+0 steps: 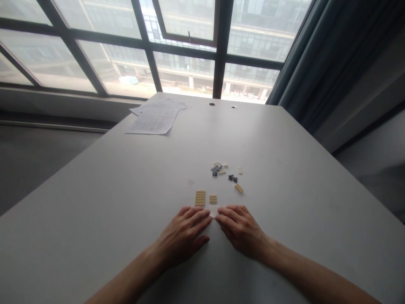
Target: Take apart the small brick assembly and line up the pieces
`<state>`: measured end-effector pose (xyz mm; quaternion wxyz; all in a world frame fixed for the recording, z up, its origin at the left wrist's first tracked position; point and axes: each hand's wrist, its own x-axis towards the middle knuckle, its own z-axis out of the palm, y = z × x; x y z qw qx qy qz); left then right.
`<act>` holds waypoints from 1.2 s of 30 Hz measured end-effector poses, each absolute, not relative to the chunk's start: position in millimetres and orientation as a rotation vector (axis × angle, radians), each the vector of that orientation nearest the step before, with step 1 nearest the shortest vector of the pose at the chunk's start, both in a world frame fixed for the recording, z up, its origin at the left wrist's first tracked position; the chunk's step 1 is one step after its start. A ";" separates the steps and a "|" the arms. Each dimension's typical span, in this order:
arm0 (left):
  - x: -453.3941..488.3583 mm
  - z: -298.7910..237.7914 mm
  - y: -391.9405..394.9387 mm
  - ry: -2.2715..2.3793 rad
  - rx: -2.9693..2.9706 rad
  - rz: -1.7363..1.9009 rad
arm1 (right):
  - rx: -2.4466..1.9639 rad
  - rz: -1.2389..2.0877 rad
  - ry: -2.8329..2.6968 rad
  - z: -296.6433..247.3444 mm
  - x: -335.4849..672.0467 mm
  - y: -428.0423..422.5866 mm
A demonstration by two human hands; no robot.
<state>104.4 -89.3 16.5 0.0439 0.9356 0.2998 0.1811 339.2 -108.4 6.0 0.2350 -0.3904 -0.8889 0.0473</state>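
My left hand (186, 233) and my right hand (239, 227) lie on the white table (126, 190), fingertips meeting around a small white brick plate (214, 210). The fingers of both hands are stretched forward and pressed on or beside that white piece. Just beyond them lie a tan plate (200, 198) and a smaller tan plate (213, 199). Farther out is a loose scatter of small bricks: a dark grey cluster (216, 169), a black piece (233, 178), another tan piece (238, 188) and a cream piece (240, 170).
Printed paper sheets (155, 118) lie at the table's far left corner. Two cable holes (211, 104) are near the far edge. Large windows stand behind the table, and a dark curtain (316, 63) hangs at the right.
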 end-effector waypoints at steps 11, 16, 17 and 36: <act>104.0 16.4 -89.7 0.924 2.863 0.554 | -1.077 0.147 -2.420 5.2 339.1 -107.7; 101.8 13.5 -89.7 0.931 2.876 0.571 | -1.085 0.187 -2.390 6.2 341.0 -109.8; 101.0 12.9 -89.6 0.940 2.867 0.579 | -1.086 0.200 -2.380 6.3 341.5 -110.3; 129.7 34.3 7.1 1.456 2.390 0.675 | -1.438 0.237 -2.154 12.2 398.1 -43.8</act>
